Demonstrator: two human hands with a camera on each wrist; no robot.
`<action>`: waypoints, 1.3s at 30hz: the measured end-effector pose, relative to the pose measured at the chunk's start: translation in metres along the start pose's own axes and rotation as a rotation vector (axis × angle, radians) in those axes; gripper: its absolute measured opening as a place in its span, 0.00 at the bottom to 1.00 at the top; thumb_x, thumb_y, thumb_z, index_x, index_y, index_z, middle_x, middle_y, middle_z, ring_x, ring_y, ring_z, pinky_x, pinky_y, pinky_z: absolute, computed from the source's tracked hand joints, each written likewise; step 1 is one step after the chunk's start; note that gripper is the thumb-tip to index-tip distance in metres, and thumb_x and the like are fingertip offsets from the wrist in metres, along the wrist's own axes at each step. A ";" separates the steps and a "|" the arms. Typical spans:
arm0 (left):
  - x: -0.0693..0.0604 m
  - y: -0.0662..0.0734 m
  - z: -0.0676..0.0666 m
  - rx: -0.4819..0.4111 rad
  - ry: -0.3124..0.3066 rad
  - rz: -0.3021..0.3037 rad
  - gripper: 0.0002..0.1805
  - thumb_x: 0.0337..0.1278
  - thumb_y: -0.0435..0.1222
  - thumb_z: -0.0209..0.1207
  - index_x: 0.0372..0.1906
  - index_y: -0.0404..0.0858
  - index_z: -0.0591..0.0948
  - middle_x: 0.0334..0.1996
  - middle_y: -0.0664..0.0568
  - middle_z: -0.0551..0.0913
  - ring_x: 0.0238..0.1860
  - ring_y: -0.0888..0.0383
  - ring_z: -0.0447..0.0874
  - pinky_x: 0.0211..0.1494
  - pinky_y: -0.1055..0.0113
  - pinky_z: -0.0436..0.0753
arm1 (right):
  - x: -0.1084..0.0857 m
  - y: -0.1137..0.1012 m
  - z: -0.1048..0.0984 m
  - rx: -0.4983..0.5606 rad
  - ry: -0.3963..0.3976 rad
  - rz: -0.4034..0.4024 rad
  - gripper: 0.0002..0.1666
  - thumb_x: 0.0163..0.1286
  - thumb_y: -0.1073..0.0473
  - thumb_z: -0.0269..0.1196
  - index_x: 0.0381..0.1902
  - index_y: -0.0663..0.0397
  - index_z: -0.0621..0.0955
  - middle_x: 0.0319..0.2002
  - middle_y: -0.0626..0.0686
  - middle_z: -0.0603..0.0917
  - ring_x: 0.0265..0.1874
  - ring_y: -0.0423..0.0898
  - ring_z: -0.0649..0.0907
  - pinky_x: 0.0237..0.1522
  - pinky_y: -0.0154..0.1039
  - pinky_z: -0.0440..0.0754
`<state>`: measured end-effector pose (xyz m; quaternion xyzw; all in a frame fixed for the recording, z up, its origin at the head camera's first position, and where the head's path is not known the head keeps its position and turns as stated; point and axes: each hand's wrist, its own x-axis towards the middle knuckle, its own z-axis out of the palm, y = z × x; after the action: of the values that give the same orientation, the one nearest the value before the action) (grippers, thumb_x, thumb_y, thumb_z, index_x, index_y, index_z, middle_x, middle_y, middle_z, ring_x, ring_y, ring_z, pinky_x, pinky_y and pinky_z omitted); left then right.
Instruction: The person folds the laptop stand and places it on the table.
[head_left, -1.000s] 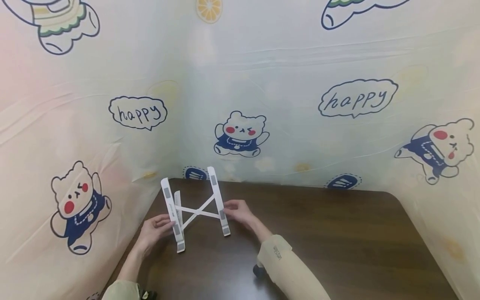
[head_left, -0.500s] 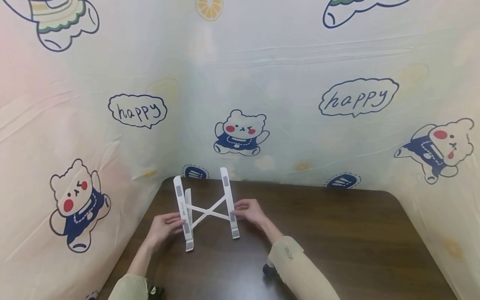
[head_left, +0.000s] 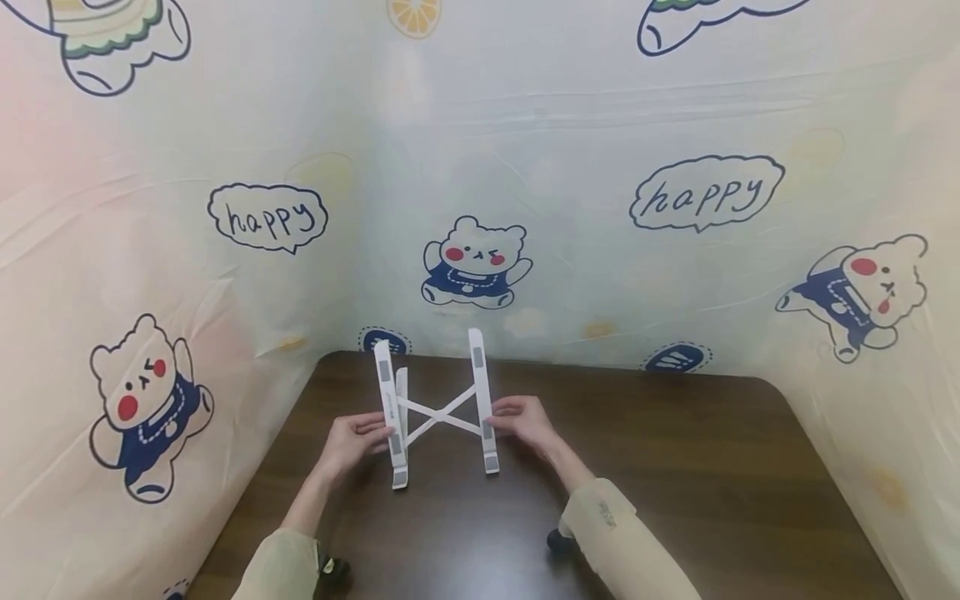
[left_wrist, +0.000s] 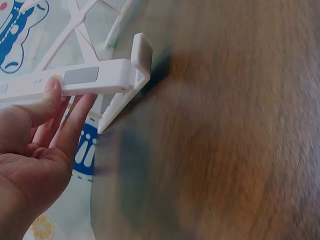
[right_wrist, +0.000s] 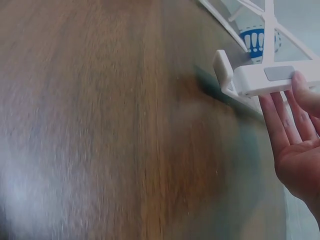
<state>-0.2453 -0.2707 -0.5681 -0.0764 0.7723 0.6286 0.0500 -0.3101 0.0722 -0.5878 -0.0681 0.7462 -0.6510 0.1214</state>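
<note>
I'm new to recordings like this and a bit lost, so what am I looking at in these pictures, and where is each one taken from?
There is no machine here: a person works with two bare hands. The widest picture comes from a camera worn on the head, looking forward and down; the other two come from cameras on the wrists, each watching its own hand. The left hand and right hand hold a white X-braced stand with grey pads between them, each pinching one side between thumb and fingers. Below is a dark brown wood-grain table; whether the stand touches it is hard to tell. Behind is a pale cloth printed with cartoon bears.
</note>
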 end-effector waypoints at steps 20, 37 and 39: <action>0.011 0.010 0.069 -0.029 -0.069 0.018 0.20 0.72 0.24 0.67 0.63 0.17 0.82 0.56 0.24 0.89 0.47 0.48 0.98 0.50 0.56 0.96 | -0.033 0.022 -0.062 0.107 0.032 0.044 0.17 0.70 0.74 0.72 0.53 0.80 0.84 0.42 0.62 0.95 0.36 0.42 0.93 0.47 0.47 0.97; 0.014 0.016 0.117 0.045 -0.116 0.104 0.18 0.73 0.25 0.66 0.62 0.20 0.85 0.54 0.26 0.90 0.51 0.37 0.96 0.50 0.55 0.96 | -0.065 0.028 -0.097 0.060 0.135 0.075 0.14 0.70 0.74 0.71 0.52 0.78 0.84 0.40 0.60 0.94 0.36 0.43 0.94 0.45 0.44 0.97; 0.014 0.016 0.120 0.044 -0.118 0.107 0.17 0.73 0.25 0.66 0.61 0.20 0.85 0.54 0.26 0.90 0.50 0.37 0.97 0.50 0.55 0.96 | -0.068 0.029 -0.100 0.059 0.132 0.079 0.14 0.71 0.74 0.71 0.52 0.78 0.84 0.41 0.61 0.94 0.37 0.43 0.94 0.45 0.44 0.97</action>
<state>-0.2642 -0.1506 -0.5799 0.0033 0.7847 0.6167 0.0631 -0.2703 0.1894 -0.5976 0.0081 0.7352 -0.6705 0.0992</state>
